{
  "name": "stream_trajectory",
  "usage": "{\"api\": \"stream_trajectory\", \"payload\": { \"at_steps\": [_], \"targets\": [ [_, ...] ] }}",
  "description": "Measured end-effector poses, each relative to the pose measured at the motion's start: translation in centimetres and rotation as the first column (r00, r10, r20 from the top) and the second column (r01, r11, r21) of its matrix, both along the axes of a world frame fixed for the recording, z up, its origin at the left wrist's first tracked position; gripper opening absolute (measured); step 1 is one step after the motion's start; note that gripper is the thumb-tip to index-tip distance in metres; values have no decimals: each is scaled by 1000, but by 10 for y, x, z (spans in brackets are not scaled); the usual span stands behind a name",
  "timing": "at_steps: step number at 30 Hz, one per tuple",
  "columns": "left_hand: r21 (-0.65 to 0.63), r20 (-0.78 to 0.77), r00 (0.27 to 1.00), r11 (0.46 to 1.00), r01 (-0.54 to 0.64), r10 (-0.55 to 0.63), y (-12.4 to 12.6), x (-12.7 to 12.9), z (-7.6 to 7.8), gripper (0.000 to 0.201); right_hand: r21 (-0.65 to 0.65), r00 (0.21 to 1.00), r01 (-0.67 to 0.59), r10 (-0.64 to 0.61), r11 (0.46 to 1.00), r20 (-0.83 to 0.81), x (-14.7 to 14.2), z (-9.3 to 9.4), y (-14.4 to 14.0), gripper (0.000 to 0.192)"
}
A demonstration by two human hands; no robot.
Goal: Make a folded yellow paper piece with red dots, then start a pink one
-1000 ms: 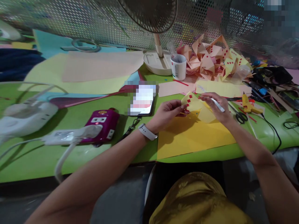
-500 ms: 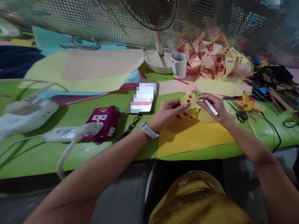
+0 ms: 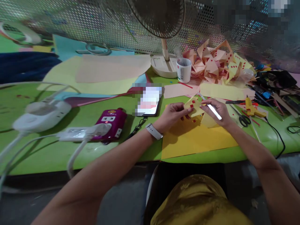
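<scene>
1. Where both hands meet above the orange sheet (image 3: 194,139), the folded yellow paper piece (image 3: 195,107) sits pinched between them.
2. Left hand (image 3: 172,115) closed on its left edge, the nearer grip.
3. Right hand (image 3: 217,111) clasps a white stick (image 3: 213,111), angled toward the paper.
4. White cup (image 3: 184,70) behind; contents unclear.

A paper-craft workbench, a small handicraft workshop by the look of it. The green table (image 3: 47,156) is spread with big coloured sheets (image 3: 93,76), and a heap of folded paper shapes (image 3: 215,62) with red squares piles up at the back. Scissors (image 3: 242,117) and a yellow glue gun (image 3: 252,109) lie to the right. A desk fan (image 3: 161,18) stands against a perforated metal screen (image 3: 82,25), with a power strip (image 3: 82,134) trailing cables.
</scene>
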State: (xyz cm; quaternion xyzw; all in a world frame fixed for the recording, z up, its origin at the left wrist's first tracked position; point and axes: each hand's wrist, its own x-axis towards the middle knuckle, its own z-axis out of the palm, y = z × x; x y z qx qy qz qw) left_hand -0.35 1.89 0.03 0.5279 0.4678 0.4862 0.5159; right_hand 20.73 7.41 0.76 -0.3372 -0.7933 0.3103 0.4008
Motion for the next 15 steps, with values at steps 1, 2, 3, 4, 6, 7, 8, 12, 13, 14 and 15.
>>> {"api": "stream_trajectory", "payload": {
  "at_steps": [1, 2, 3, 4, 6, 7, 8, 12, 13, 14, 15],
  "targets": [
    [-7, 14, 1000, 1000, 13, -13, 0, 0, 0, 34, -2, 1000, 4, -4, 1000, -3, 0, 1, 0, 30],
    [-12, 29, 999, 1000, 26, -25, 0, 0, 1, 33, -4, 1000, 5, -5, 1000, -7, 0, 1, 1, 31],
    [-13, 45, 998, 999, 39, -38, 0, -1, 0, 33, -6, 1000, 7, -7, 1000, -14, 1, 1, 2, 32],
    [-14, 59, 997, 999, 52, -51, 0, -1, 0, 33, -6, 1000, 10, -10, 1000, -20, 1, 1, 2, 32],
    [-20, 72, 995, 997, 73, -72, -1, -1, 0, 35, -6, 999, 13, -13, 1000, -31, 1, 2, 3, 31],
    [-24, 70, 995, 997, 74, -72, -1, -1, 0, 35, -7, 999, 12, -12, 1000, -36, 1, 2, 4, 30],
    [-25, 64, 996, 997, 66, -65, -1, -2, 0, 34, -10, 999, 8, -8, 1000, -39, 1, 2, 4, 29],
    [-9, 36, 999, 1000, 2, -1, -1, -2, 0, 32, -12, 999, -8, 8, 1000, -42, 1, 3, 3, 27],
    [3, 26, 1000, 1000, -10, 10, -1, -2, 0, 32, -7, 999, -9, 9, 1000, -38, 2, 2, 3, 27],
    [21, 10, 1000, 1000, -22, 22, -1, -1, 0, 32, -3, 999, -13, 13, 1000, -34, 2, 2, 3, 26],
    [43, -13, 999, 998, -37, 38, -1, -1, -1, 32, 0, 999, -21, 21, 1000, -29, 2, 1, 3, 26]
  ]
}}
